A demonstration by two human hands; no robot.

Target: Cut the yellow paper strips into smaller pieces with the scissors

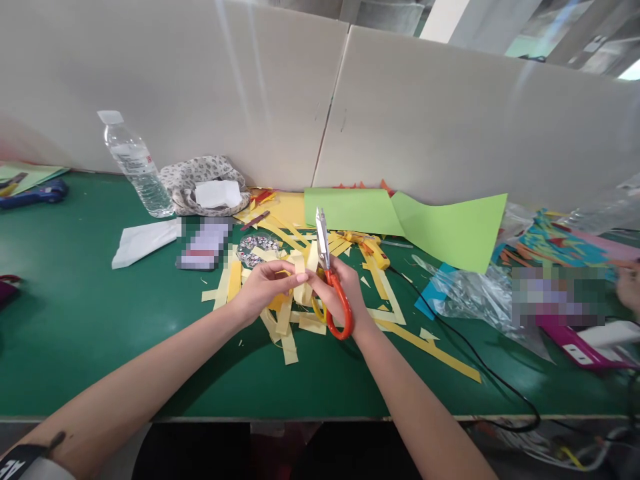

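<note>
My left hand (267, 288) pinches one side of a pale yellow paper strip (299, 263), which is bent upward in front of me. My right hand (345, 287) grips the same paper with its fingertips and also carries scissors with red-orange handles (339, 307). The scissor blades (321, 233) point up and away, close to the paper. Beneath my hands lie many yellow strips and scraps (289, 347). Part of the held paper is hidden by my fingers.
Green table (100, 333), water bottle (135, 163), patterned pouch (200, 170) and phone (206, 245) at left. Behind my right hand lie a yellow glue gun (373, 252) with a black cable and green sheets (450, 227). Plastic bags (480, 293) and another person's hand (629, 287) are at right.
</note>
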